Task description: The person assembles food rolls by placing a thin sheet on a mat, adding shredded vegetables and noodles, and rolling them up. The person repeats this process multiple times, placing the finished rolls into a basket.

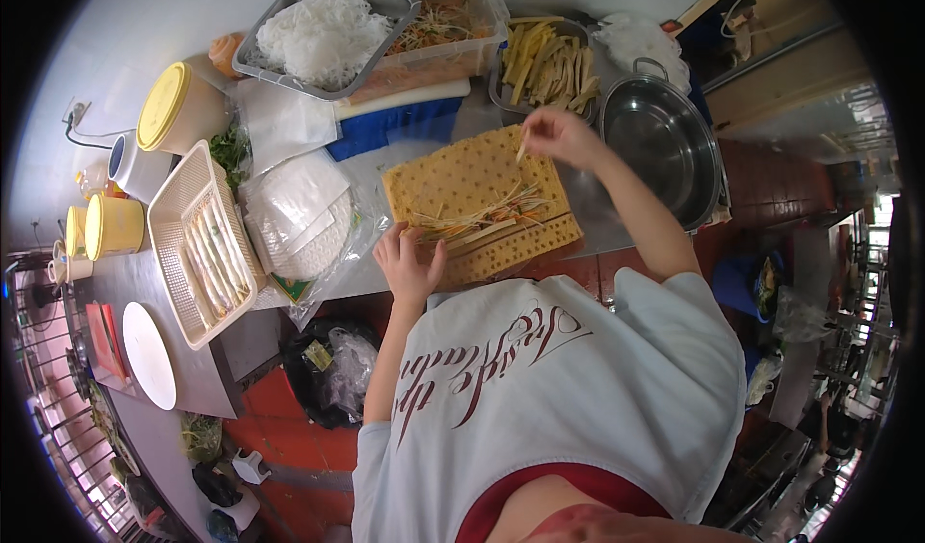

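A yellow-brown board with a dotted pattern lies before me on the worktop. Across its near half runs a heap of shredded vegetables, white and orange, with pale strips along the near side. My left hand rests at the board's near left edge, thumb apart from the fingers, beside the heap's left end. Over the board's far right part, my right hand pinches a short pale strip that points downward. Beyond that hand, a tray holds yellow and pale strips.
White noodles fill a grey tray beside a clear tub of shreds. At right stands a steel pot. Left are round white sheets, a cream basket with several rolls, and yellow-lidded tubs. Below sits a black-lined bin.
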A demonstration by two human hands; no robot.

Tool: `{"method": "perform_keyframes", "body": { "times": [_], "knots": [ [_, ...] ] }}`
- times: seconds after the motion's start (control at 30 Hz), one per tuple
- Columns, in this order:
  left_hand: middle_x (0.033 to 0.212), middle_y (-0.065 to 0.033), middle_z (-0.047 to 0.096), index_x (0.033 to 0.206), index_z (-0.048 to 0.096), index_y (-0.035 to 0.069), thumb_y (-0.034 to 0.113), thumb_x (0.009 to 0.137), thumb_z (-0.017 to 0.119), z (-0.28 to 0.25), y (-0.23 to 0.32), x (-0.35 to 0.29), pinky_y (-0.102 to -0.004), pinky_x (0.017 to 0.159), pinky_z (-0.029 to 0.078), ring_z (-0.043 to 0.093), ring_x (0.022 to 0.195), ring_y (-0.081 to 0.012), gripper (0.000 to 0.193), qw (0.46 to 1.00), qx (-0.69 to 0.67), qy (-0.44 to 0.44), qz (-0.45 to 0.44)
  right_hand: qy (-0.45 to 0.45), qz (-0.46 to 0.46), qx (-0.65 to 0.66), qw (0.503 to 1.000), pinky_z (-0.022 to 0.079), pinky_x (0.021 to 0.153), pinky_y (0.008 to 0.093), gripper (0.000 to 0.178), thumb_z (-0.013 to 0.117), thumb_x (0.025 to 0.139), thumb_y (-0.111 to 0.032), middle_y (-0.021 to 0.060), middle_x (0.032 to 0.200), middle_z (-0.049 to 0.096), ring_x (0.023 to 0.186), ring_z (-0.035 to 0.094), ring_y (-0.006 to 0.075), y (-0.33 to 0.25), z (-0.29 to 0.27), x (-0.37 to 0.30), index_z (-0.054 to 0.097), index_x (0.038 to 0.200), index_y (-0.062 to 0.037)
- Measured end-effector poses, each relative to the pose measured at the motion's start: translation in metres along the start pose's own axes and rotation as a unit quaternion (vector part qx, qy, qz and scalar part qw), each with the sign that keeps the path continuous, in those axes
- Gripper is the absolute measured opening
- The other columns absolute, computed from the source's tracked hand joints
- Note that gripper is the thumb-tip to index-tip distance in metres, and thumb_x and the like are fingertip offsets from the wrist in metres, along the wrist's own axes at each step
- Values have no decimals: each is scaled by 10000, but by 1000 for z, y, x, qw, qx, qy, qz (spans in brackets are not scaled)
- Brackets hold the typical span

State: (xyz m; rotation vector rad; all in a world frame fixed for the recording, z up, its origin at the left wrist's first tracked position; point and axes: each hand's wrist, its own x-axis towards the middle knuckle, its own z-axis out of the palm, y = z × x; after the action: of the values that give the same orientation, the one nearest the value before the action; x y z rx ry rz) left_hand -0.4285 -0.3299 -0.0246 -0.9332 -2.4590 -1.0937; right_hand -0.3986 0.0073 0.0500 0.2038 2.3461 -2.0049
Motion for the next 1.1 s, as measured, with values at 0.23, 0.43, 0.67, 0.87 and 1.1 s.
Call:
{"method": "perform_keyframes", "body": {
  "times": [0.23,0.43,0.67,0.87,1.1],
  "knots": [
    [1124,-130,517,1009,568,75,319,647,783,-3,2,-1,-436,887,344,470,1013,-319,487,998,21,-49,33,-22,-43,-203,978,470,740,273,115,698,788,-104,18,851,583,833,574,137,42,54,-67,594,814,-64],
    [1103,-137,524,1000,564,69,308,654,769,-6,5,5,-438,883,356,479,1001,-328,468,998,0,-49,27,145,-40,-259,954,477,717,343,172,707,775,-199,58,816,581,783,582,242,6,9,0,624,845,-66],
    [1091,-144,526,974,568,59,290,670,757,-2,2,1,-438,864,373,488,988,-338,426,999,4,-35,8,192,266,-485,811,522,731,395,419,707,753,-358,149,999,670,924,648,300,1,-24,112,667,1000,-21],
    [1082,-142,531,956,573,61,284,675,758,2,1,3,-430,847,384,498,961,-329,404,999,13,-25,18,123,310,-342,878,515,654,346,409,718,766,-341,126,840,674,795,664,218,17,-60,118,650,926,29],
    [1098,-139,541,994,568,58,304,639,778,-2,2,0,-424,862,390,501,999,-329,480,999,3,-36,-4,-24,13,-349,937,476,691,354,242,654,819,-253,114,779,632,719,612,228,-54,3,30,625,868,-18]
  ]
}}
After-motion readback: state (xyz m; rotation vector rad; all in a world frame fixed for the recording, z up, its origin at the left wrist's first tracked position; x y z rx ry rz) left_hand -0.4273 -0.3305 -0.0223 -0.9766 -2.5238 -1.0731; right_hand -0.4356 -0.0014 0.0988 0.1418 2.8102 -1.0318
